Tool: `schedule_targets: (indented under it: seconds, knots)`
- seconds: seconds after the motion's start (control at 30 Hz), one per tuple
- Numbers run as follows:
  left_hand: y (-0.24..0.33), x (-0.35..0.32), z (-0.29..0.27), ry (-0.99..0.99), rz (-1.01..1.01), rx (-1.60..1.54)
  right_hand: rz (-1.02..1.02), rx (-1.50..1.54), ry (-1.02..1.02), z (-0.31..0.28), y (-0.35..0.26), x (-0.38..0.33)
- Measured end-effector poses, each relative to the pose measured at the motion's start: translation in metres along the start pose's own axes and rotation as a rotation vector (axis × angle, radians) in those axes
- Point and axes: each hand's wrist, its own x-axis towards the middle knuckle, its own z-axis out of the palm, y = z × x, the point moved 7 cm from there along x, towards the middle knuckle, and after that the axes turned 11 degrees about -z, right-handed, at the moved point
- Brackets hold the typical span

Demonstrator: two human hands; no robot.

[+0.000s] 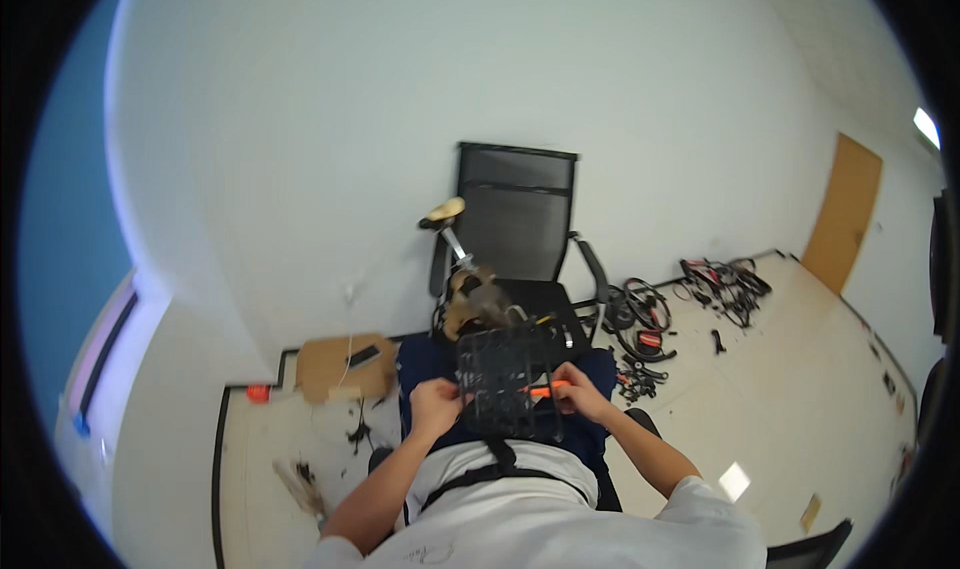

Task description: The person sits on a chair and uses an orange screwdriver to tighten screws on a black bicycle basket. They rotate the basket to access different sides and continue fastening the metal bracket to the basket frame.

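Observation:
Over my lap is a black wire basket (495, 374) with a grid of thin bars. My left hand (437, 409) is closed at its left side, the fingertips partly hidden by the bars. My right hand (577, 391), at the right side, is closed around an orange-handled tool (545, 391). The tool points left into the basket, and its tip cannot be made out. Just beyond the basket stands a black mesh office chair (515, 214). On its seat are a blurred brown and grey object (480, 304) and some small tools.
A bicycle saddle on a post (445, 212) leans at the chair's left. Cardboard (325, 369) with a dark phone-like item (365, 356) lies on the left floor. Wheels (645, 306), small black parts (640, 377) and a heap of bike parts (730, 287) lie to the right.

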Motion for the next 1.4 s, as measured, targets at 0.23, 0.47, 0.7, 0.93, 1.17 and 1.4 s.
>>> schedule_targets:
  seconds: [0.23,0.47,0.7,0.93,1.17,1.4]
  knots:
    - [-0.03,0.014,0.021,-0.053,-0.074,-0.134,0.07,0.01,0.086,-0.004,-0.006,-0.007]
    - [-0.036,0.009,0.017,-0.029,-0.101,-0.185,0.235,0.153,-0.091,0.003,-0.007,-0.02]
    - [-0.033,0.01,0.015,-0.092,-0.064,-0.333,0.259,0.026,0.045,0.0,0.012,-0.014]
    - [-0.013,0.0,0.015,-0.099,-0.099,-0.253,0.109,0.044,0.011,-0.003,-0.006,-0.01]
    - [-0.016,0.001,0.012,-0.019,-0.119,-0.172,0.079,0.206,0.027,-0.003,-0.003,-0.009]
    - [-0.022,0.0,0.014,-0.061,-0.118,-0.266,0.112,0.094,0.018,-0.002,-0.01,-0.011]
